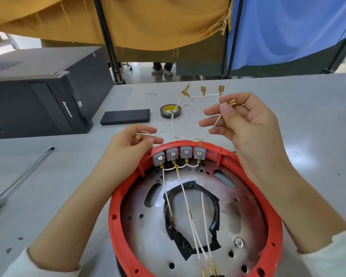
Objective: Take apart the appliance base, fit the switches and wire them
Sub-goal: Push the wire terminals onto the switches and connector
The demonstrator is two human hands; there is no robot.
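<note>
Left hand (pixel 128 139) and right hand (pixel 246 120) each pinching a brass terminal (pixel 232 102) in the fingers: risk of crossing leads onto wrong grey switches (pixel 179 155).

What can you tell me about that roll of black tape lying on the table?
The tape roll is a small ring of glossy black tape around a yellowish inner core, partly used by the look of it. It lies flat on the grey table, beyond the red base and right of a flat black box. A thin white wire runs across it. Neither hand touches it.
</note>
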